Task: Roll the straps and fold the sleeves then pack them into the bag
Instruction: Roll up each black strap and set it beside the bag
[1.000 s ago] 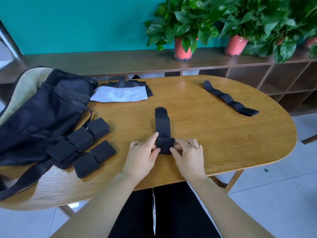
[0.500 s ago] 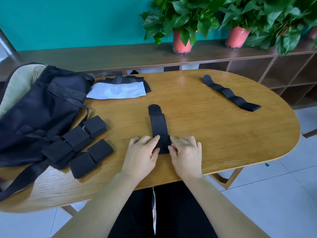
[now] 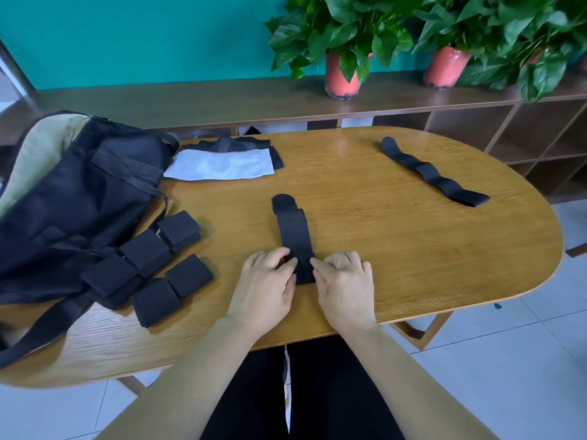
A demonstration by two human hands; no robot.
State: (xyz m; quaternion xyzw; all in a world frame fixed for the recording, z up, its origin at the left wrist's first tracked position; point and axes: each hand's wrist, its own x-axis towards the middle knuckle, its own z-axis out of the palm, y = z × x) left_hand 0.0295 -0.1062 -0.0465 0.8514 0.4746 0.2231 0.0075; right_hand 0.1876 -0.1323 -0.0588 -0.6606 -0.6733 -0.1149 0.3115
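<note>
**Hands.** The left hand [image 3: 263,287] and the right hand [image 3: 344,287] lie side by side on the bench [image 3: 397,265], apart, with only the strap's width between them. Both clamp the near end of the perforated strap [image 3: 293,230]. The curled fingers of each hand pinch one long edge, the left hand on the left edge and the right hand on the right edge. The palms face down.

**Perforated strap.** It is black and lies flat on the bench. It runs straight away from the person, and its rounded far end is free. Whether the near end is already turned over cannot be told, because the fingers cover it.

**Items placed relative to the perforated strap.**
- Rolled straps [image 3: 146,253]: five black perforated bundles to the left, set close together, with the nearest just beside the left hand's side.
- Bag [image 3: 73,211]: black with a pale lining at its open mouth, further left, touching the rolled straps.
- White sleeve [image 3: 219,165]: folded flat, beyond the strap and to the left.
- Black sleeve [image 3: 235,144]: partly under the far edge of the white sleeve.
- Wavy strap [image 3: 428,171]: black and unrolled, well apart to the right and beyond.
- Potted plants [image 3: 341,74]: on the shelf [image 3: 190,100] behind the bench.
</note>
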